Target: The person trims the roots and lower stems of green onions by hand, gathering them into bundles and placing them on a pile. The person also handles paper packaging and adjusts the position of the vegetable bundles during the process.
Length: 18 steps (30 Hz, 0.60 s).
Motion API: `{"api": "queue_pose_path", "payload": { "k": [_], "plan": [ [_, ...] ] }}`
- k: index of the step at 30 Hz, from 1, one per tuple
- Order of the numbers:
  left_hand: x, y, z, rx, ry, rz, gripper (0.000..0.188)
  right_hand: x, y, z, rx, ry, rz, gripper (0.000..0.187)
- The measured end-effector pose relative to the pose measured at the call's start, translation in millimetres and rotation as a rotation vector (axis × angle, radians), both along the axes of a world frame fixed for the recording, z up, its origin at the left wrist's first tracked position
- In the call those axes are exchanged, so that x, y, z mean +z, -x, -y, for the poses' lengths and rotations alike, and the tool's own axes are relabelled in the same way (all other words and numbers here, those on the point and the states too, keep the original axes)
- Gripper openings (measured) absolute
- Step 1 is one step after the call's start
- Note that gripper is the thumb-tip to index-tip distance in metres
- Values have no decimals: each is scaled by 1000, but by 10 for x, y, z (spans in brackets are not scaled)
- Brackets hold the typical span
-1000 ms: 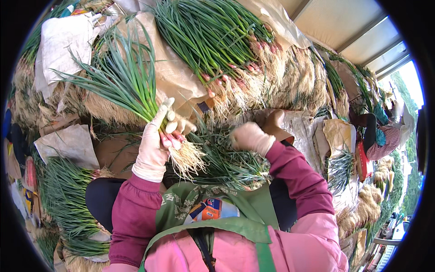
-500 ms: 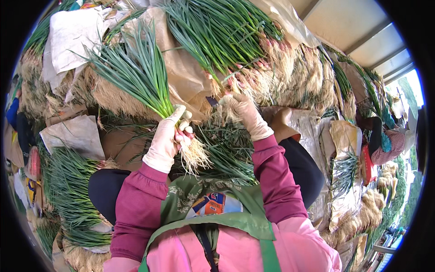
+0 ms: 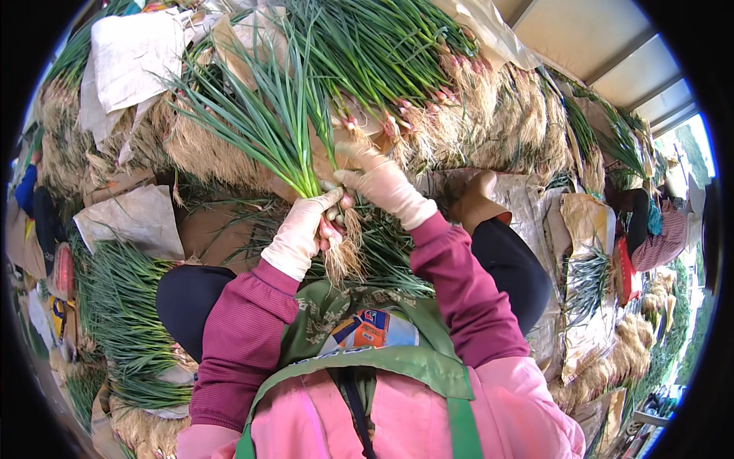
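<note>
A bunch of spring onions (image 3: 294,157), long green leaves fanning up and away, is gripped near its pinkish bulbs by my gloved left hand (image 3: 300,233). Pale stringy roots (image 3: 344,258) hang below that grip. Close on its right, my gloved right hand (image 3: 386,186) has its fingertips around a single spring onion stalk (image 3: 332,145) beside the bunch. Those fingers are slightly blurred. Just beyond both hands lies a large heap of spring onions (image 3: 382,57), bulbs and roots turned toward me.
Loose green leaves (image 3: 382,256) cover the ground between my knees. Another spring onion pile (image 3: 130,321) lies at my left, near a pale sack sheet (image 3: 134,222). At the right are brown paper sheets (image 3: 585,229) and another worker (image 3: 661,237); part of a person (image 3: 46,222) shows far left.
My right hand has moved left and nearer from the heap to the bunch, bringing a stalk beside it. The left hand and its bunch have shifted slightly right; my view has shifted a little.
</note>
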<state>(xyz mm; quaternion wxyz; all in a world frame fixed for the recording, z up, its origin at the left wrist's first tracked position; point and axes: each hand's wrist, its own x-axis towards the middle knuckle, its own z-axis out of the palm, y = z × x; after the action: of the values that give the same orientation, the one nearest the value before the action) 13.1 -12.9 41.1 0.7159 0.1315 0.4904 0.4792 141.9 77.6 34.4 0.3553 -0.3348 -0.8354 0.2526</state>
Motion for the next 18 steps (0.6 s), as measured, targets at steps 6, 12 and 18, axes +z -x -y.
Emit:
{"api": "queue_pose_path", "payload": {
  "k": [6, 12, 18],
  "plan": [
    [-111, 124, -23, -72, 6, 145, 14, -100, 90, -91, -60, -508, 428, 16],
    [-77, 117, 30, -109, -19, 265, 13, -539, -764, -86, -166, 245, 1236, 27],
    [-121, -30, -1, -9, -104, 84, 12, 40, -318, 456, 161, 974, 16, 40]
  ]
}}
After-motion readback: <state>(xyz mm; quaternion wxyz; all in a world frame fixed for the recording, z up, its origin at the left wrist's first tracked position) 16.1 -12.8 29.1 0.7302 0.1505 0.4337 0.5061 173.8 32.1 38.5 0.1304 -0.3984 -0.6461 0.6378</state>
